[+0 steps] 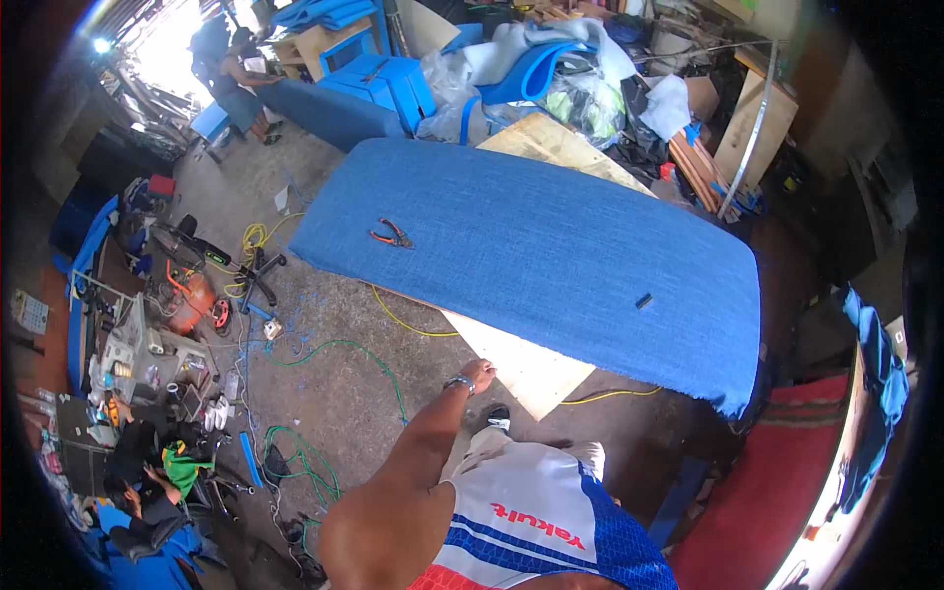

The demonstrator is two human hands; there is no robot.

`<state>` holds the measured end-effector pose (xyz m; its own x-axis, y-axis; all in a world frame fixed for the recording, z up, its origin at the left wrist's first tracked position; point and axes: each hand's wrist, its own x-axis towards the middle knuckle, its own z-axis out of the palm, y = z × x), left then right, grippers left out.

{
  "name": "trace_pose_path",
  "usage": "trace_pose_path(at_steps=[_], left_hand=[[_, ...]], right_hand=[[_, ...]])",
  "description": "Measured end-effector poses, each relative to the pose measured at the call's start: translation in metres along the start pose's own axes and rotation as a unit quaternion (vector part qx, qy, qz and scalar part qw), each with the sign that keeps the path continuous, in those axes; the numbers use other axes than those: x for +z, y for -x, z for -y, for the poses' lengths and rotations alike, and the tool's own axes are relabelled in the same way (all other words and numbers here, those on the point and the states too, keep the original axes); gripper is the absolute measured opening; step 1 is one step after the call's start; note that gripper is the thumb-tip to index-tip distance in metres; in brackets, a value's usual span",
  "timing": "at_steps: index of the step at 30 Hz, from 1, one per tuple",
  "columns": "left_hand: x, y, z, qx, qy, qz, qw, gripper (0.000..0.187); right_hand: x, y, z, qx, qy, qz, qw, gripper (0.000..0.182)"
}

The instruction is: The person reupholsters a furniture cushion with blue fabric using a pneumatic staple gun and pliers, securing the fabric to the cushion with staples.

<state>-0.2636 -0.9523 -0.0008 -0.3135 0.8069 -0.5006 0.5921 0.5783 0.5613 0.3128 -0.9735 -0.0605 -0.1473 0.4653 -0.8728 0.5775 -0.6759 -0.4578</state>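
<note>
My left hand (479, 375) is near the front edge of a long blue fabric-covered panel (551, 246), beside the pale wooden board (531, 379) under it. Its fingers are curled together; whatever they hold, if anything, is too small to make out. On the panel lie pliers with orange handles (391, 234), and a small dark object (644, 301) rests toward its right end. Loose threads fringe the panel's near right corner. My right hand is out of the picture.
Green hoses (393, 379) and a yellow cord (413, 327) cross the floor. At the back left a person (241, 84) stands by another blue panel (329, 113); another person (143, 472) is low at the left. A red surface (777, 482) lies at the right.
</note>
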Motion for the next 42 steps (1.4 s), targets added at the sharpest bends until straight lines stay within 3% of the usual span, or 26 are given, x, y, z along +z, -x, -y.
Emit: trace_pose_path(at_steps=[3,5,7,8,10,12,16,22,24,26,27,28,29,31,35,39,42], left_hand=[[0.021,0.027,0.027,-0.045,-0.025,0.001,0.999,0.032],[0.039,0.070,0.036,-0.150,-0.095,-0.053,0.983,0.030],[0.082,0.092,0.087,-0.021,-0.371,0.083,0.925,0.030],[0.098,0.116,0.092,-0.013,-0.376,0.114,0.919,0.028],[0.130,0.166,0.076,-0.086,-0.254,0.120,0.956,0.023],[0.164,0.204,0.044,-0.172,-0.079,0.071,0.979,0.020],[0.231,0.246,-0.024,-0.213,0.110,0.008,0.971,0.018],[0.272,0.212,-0.048,-0.254,0.255,-0.037,0.932,0.022],[0.264,0.203,-0.046,-0.277,0.308,-0.082,0.906,0.025],[0.256,0.200,-0.048,-0.306,0.366,-0.129,0.869,0.027],[0.252,0.196,-0.053,-0.320,0.394,-0.151,0.848,0.029],[0.239,0.194,-0.067,-0.333,0.331,-0.140,0.871,0.031],[0.226,0.198,-0.084,-0.345,0.267,-0.128,0.891,0.034],[0.222,0.199,-0.100,-0.340,0.169,-0.100,0.920,0.038],[0.280,0.177,-0.035,-0.286,0.081,-0.032,0.954,0.040],[0.247,0.164,-0.052,-0.316,0.065,0.037,0.946,0.038],[0.226,0.148,-0.057,-0.270,0.051,-0.017,0.961,0.033]], right_hand=[[-0.026,-0.023,0.012,-0.008,0.075,0.042,0.996,0.024],[-0.060,-0.042,0.019,-0.001,0.096,0.076,0.992,0.023],[-0.109,-0.067,0.040,0.019,0.085,0.121,0.989,0.023],[-0.135,-0.084,0.049,0.044,0.056,0.168,0.983,0.023],[-0.190,-0.125,0.068,0.123,-0.048,0.330,0.935,0.024],[-0.228,-0.162,0.101,0.122,-0.065,0.335,0.932,0.024],[-0.250,-0.201,0.170,0.014,0.048,0.113,0.992,0.022],[-0.224,-0.237,0.209,-0.102,0.140,0.127,0.977,0.023],[-0.216,-0.265,0.191,-0.238,0.183,0.216,0.929,0.025],[-0.212,-0.306,0.170,-0.512,0.185,0.374,0.751,0.026],[-0.199,-0.299,0.172,-0.507,0.240,0.366,0.742,0.026],[-0.185,-0.291,0.174,-0.503,0.296,0.359,0.729,0.026],[-0.171,-0.274,0.182,-0.298,0.280,0.326,0.852,0.027],[-0.178,-0.282,0.174,-0.041,0.156,0.278,0.947,0.029],[-0.198,-0.215,0.199,-0.035,0.173,0.181,0.967,0.029],[-0.243,-0.132,0.198,-0.132,0.047,0.131,0.982,0.027],[-0.237,-0.128,0.214,0.020,0.187,0.072,0.980,0.028]])
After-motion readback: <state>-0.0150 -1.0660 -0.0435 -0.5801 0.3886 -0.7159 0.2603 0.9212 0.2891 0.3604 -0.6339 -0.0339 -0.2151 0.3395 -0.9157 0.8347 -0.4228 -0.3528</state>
